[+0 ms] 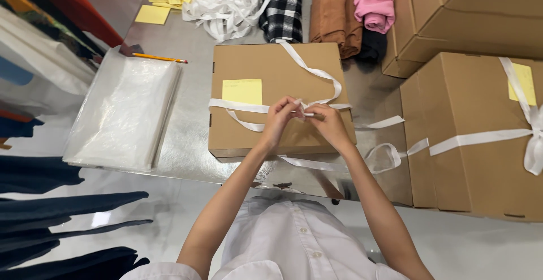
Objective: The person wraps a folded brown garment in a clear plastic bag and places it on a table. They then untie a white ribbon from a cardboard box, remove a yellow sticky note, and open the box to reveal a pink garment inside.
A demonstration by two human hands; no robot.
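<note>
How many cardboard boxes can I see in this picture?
4. One box lies under both hands, wrapped in white ribbon. A ribbon-tied box stands at the right. Two more are stacked behind it, one above the other. Others may lie outside the frame.

Brown closed box (280, 96): matt corrugated cardboard. White flat ribbon (249, 108): smooth cloth, slight sheen. Yellow square note (242, 91): matt paper. Worktop (195, 48): brushed metal, reflective. Stack of clear bags (121, 113): glossy plastic film. Folded rolls (334, 11): soft matt cloth.

Left of our fingers (291, 109), bare table (195, 70) runs between the box (271, 65) and the plastic bags (121, 110); right of them, another box (469, 138) blocks the way.
</note>
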